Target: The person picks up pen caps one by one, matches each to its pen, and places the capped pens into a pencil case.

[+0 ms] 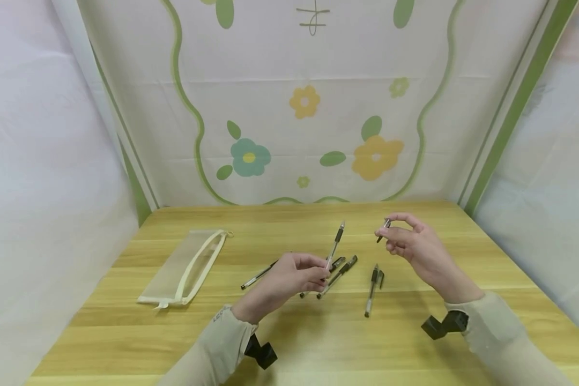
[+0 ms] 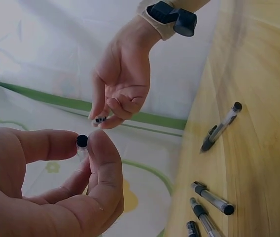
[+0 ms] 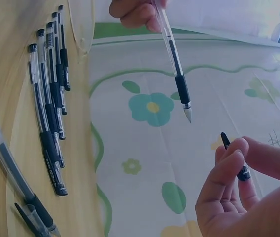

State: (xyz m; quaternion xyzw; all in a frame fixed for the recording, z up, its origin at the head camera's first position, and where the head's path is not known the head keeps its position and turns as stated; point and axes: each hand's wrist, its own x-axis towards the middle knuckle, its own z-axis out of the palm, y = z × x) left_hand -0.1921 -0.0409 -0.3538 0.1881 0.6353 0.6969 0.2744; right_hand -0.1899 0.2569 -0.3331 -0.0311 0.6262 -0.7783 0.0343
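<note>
My left hand (image 1: 289,280) pinches an uncapped gel pen (image 1: 336,244) near its rear end, tip pointing up and away. In the right wrist view the pen (image 3: 173,54) shows a clear barrel, black grip and bare tip. Apart from it, on the right, my right hand (image 1: 427,254) pinches a small black-clipped pen cap (image 1: 386,228) between thumb and fingers, also seen as a cap (image 3: 244,173) in the right wrist view. Below and between the hands, another uncapped pen (image 1: 372,292) lies on the table with a loose cap (image 1: 381,280) beside its tip.
Several capped pens (image 3: 46,111) lie side by side on the wooden table (image 1: 125,332), partly behind my left hand in the head view. A pale mesh zipper pouch (image 1: 173,268) lies at the left. A flower-printed cloth (image 1: 275,112) hangs behind the table.
</note>
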